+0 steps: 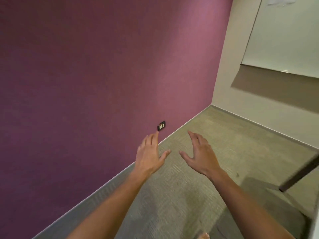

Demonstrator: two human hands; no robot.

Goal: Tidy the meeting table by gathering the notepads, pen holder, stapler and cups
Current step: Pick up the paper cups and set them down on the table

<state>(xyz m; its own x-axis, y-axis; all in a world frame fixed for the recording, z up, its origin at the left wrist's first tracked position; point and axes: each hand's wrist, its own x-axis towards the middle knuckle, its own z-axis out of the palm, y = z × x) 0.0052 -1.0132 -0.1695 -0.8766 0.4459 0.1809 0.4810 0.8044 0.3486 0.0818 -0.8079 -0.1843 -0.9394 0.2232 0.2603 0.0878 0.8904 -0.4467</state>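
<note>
Both hands empty, left hand [149, 153] and right hand [201, 153] spread open over the carpet [215, 149] facing the purple wall [86, 75]; no notepads or cups in view, so next I turn to the table.

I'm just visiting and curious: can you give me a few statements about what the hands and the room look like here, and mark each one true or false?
1. Both hands are empty, fingers spread. True: the left hand and right hand hold nothing.
2. The left hand grips a stapler. False: no stapler is in view.
3. A wall socket sits low on the purple wall. True.
4. Cups stand on the carpet. False: no cups show there.
5. A whiteboard hangs on the pale wall at the right. True.
</note>
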